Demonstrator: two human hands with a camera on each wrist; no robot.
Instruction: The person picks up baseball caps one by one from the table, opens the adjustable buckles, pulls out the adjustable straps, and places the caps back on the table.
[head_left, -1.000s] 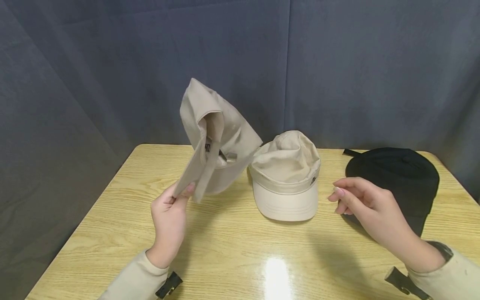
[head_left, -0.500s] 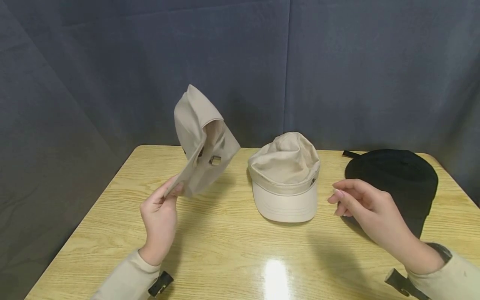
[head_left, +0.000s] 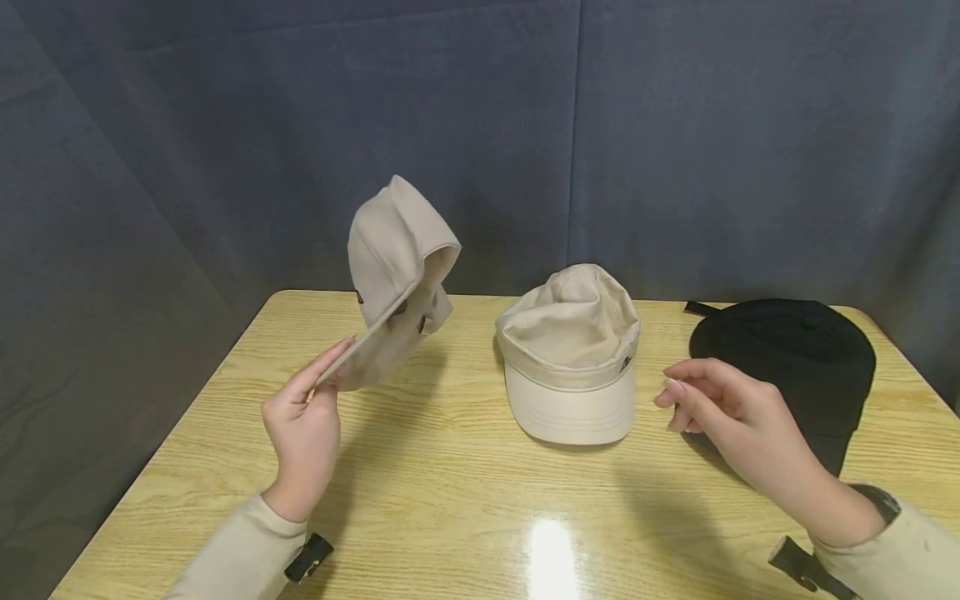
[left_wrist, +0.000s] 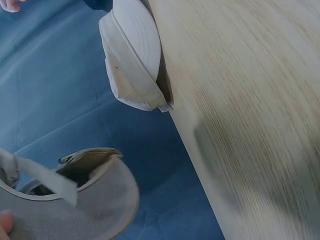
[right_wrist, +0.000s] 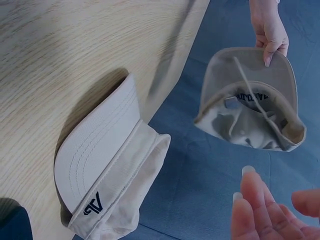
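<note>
My left hand (head_left: 303,437) pinches a beige cap (head_left: 386,250) by its brim, thumb on one face and fingers on the other. The cap is raised over the table's left side, crown up and tilted. In the right wrist view the underside of its brim (right_wrist: 250,65), a loose strap and dark lettering inside show. A second beige cap (head_left: 573,350) with a small dark logo sits on the table, brim toward me. My right hand (head_left: 750,425) hovers to its right with fingers loosely bent, holding nothing. Behind that hand, partly hidden by it, lies a black cap (head_left: 795,358).
The wooden table (head_left: 450,500) has a glossy light patch near its front. A dark grey-blue curtain (head_left: 480,142) hangs right behind its far edge and along the left. Dark straps (head_left: 309,558) hang at both sleeve cuffs.
My left hand has shifted left and slightly down with the beige cap, which has turned so its inside shows less. My right hand and the other two caps stay nearly in place.
</note>
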